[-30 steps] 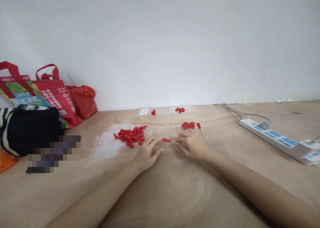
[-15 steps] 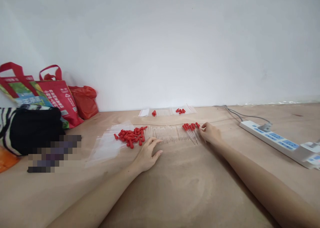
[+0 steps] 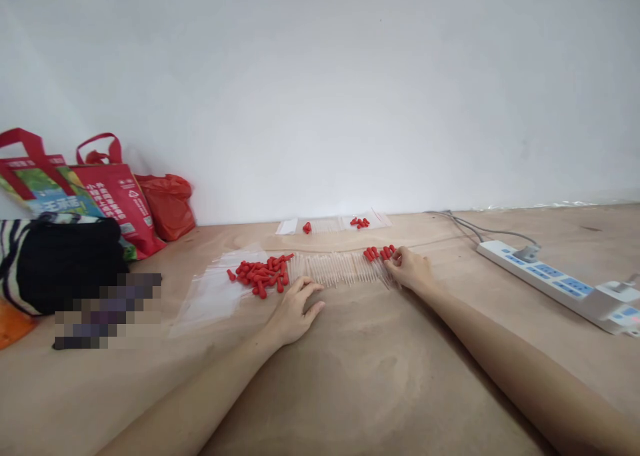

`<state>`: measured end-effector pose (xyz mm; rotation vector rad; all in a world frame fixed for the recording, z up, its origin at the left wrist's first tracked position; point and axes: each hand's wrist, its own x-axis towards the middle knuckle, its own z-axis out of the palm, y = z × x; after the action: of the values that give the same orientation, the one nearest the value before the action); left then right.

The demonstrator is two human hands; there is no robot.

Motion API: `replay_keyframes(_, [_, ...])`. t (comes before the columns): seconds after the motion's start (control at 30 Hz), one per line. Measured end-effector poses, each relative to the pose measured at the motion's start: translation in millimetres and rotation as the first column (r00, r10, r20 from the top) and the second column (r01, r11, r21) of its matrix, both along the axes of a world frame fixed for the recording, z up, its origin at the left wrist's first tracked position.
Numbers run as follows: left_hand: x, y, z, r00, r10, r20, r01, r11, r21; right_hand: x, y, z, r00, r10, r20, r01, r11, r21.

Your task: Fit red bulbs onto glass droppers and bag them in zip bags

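My left hand (image 3: 295,315) rests on the tabletop with its thumb and fingers apart, holding nothing. Its fingertips lie by the near ends of a row of thin clear glass tubes (image 3: 330,269). Left of that row is a heap of red rubber bulbs (image 3: 260,274) on clear plastic bags (image 3: 213,296). At the row's right end several droppers (image 3: 371,253), tubes with red bulbs on them, lie side by side. My right hand (image 3: 413,269) pinches the rightmost dropper (image 3: 392,249) close beside the others; its fingers partly hide the tube.
Further back, near the wall, lie small clear bags (image 3: 327,225) with more tubes and red bulbs. A white power strip (image 3: 545,276) with plugs and a grey cable is on the right. Red shopping bags (image 3: 117,196) and a black cloth item (image 3: 70,263) stand at left.
My right hand has moved slightly left, bringing its dropper up against the other red-bulbed ones. My left hand has stayed in place.
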<state>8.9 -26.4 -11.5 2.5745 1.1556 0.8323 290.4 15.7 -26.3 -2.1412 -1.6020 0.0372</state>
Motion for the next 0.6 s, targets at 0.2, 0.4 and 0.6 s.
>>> replay_keyframes(0.2, [-0.2,0.2,-0.3,1.0,-0.001,-0.009,0.001,1.0,0.005,3.2,0.1,0.3,1.0,-0.013,0.027,0.013,1.0,-0.001])
replay_keyframes(0.4, [-0.3,0.1,0.5,1.0,0.001,-0.01,-0.001,1.0,0.004,5.8,-0.2,-0.6,1.0,-0.006,0.021,0.005,0.999,0.05])
replay_keyframes(0.6, [0.2,-0.2,0.8,1.0,-0.004,-0.007,0.004,1.0,0.006,10.3,1.2,-3.1,0.998,0.039,-0.055,-0.033,0.994,0.107])
